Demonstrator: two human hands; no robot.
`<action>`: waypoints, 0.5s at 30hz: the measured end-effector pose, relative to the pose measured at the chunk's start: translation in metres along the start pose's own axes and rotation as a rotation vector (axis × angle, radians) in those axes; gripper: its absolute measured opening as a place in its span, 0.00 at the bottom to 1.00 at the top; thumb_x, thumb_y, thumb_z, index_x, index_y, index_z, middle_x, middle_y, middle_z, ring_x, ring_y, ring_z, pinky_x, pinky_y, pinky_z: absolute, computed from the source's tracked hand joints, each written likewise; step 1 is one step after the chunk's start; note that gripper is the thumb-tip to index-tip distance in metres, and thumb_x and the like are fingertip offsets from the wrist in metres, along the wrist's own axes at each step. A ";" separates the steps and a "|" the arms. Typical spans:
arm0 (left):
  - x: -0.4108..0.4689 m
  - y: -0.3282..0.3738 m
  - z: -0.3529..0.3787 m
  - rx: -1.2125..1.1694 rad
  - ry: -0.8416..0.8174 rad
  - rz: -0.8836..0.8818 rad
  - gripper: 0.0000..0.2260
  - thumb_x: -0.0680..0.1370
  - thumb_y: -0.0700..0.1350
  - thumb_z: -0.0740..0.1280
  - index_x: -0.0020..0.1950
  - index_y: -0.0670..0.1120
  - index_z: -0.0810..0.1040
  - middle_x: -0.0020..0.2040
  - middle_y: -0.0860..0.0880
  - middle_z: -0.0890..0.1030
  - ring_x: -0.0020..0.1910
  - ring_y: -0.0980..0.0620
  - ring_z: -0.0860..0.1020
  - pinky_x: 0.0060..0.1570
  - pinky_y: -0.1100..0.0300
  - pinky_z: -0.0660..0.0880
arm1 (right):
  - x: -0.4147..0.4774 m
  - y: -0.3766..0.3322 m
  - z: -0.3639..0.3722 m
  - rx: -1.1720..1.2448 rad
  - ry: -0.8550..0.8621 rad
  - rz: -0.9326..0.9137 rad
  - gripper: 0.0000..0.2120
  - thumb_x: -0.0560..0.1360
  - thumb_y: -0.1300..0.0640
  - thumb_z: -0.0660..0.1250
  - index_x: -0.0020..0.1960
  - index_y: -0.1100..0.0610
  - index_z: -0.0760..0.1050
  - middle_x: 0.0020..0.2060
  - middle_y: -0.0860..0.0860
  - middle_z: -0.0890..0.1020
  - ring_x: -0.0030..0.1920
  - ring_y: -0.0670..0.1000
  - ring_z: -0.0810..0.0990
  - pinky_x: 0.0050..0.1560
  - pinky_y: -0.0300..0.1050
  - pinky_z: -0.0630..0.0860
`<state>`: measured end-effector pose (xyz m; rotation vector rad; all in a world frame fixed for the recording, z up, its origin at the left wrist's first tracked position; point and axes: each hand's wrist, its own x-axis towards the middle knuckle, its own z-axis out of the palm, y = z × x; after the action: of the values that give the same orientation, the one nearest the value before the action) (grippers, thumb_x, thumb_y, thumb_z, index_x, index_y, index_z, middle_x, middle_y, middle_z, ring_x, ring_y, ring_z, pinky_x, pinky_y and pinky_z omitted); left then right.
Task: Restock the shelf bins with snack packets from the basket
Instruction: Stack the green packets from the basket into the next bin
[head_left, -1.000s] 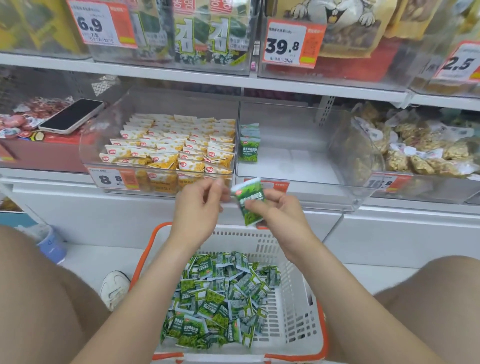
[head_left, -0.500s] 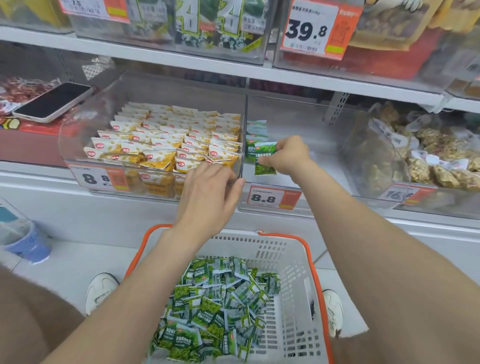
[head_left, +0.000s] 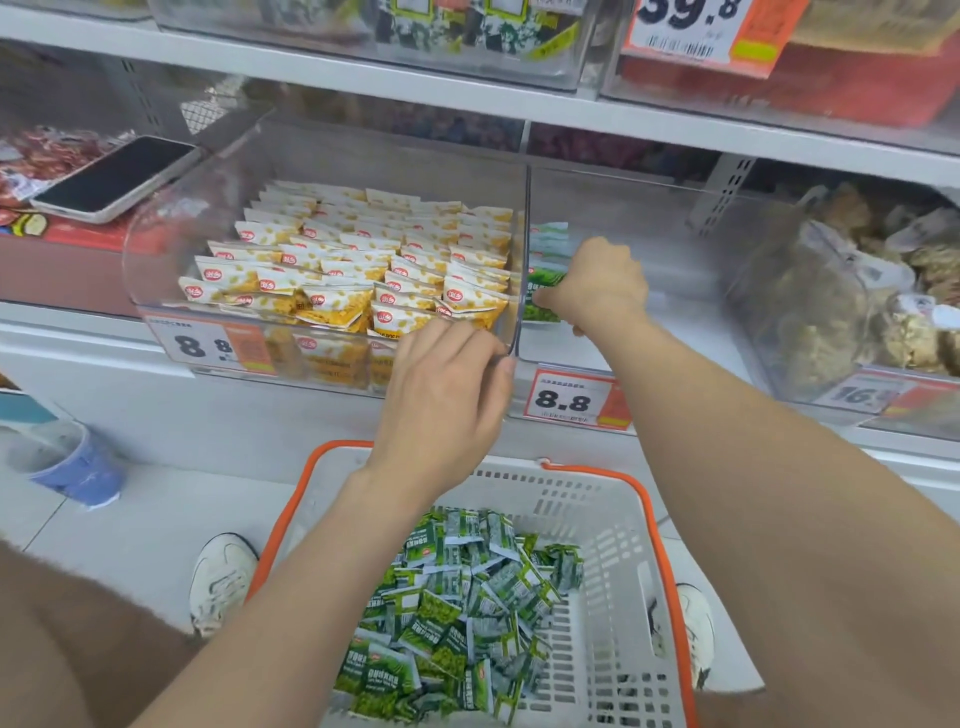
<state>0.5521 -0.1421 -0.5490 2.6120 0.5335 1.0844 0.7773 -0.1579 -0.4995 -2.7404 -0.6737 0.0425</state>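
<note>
The fingers (head_left: 550, 300) of our right hand (head_left: 597, 283) have pushed the green packet (head_left: 541, 313) deeper, pinching it against the row (head_left: 548, 239) by the left wall of the middle bin (head_left: 685, 332); our left hand (head_left: 447, 395) rests loosely curled, empty, at the bin's front corner; placing, we judge; next, release it upright, then revisit the basket (head_left: 587, 501).

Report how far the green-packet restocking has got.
Barely begun. Done: a short row of green snack packets stands against the left wall of the clear plastic middle bin. In hand: the right hand holds another green packet at that row's front; the left hand touches the bin edge. Left: the big heap of green packets in the white, orange-rimmed basket.
</note>
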 end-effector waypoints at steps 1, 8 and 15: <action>-0.001 0.000 -0.001 -0.005 -0.007 0.011 0.07 0.84 0.47 0.64 0.50 0.47 0.78 0.47 0.52 0.77 0.49 0.48 0.71 0.52 0.53 0.66 | -0.001 0.000 0.000 0.018 -0.063 0.002 0.16 0.71 0.47 0.76 0.47 0.59 0.77 0.40 0.54 0.86 0.38 0.55 0.86 0.43 0.47 0.83; -0.009 -0.008 -0.010 -0.004 -0.181 0.098 0.18 0.80 0.40 0.67 0.70 0.45 0.74 0.64 0.48 0.75 0.64 0.45 0.71 0.67 0.50 0.67 | -0.028 0.014 -0.015 0.207 -0.273 -0.183 0.10 0.75 0.63 0.59 0.40 0.63 0.78 0.35 0.59 0.82 0.40 0.61 0.83 0.42 0.50 0.81; -0.041 0.008 -0.018 0.000 0.168 -0.061 0.10 0.75 0.36 0.71 0.55 0.42 0.78 0.56 0.44 0.74 0.56 0.41 0.72 0.55 0.48 0.71 | -0.138 0.041 -0.038 0.598 0.351 -0.546 0.12 0.74 0.64 0.62 0.47 0.53 0.84 0.32 0.42 0.81 0.33 0.43 0.77 0.39 0.38 0.71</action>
<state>0.5137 -0.1651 -0.5591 2.5011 0.6451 1.2909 0.6768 -0.2665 -0.4824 -1.8690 -1.0680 -0.3023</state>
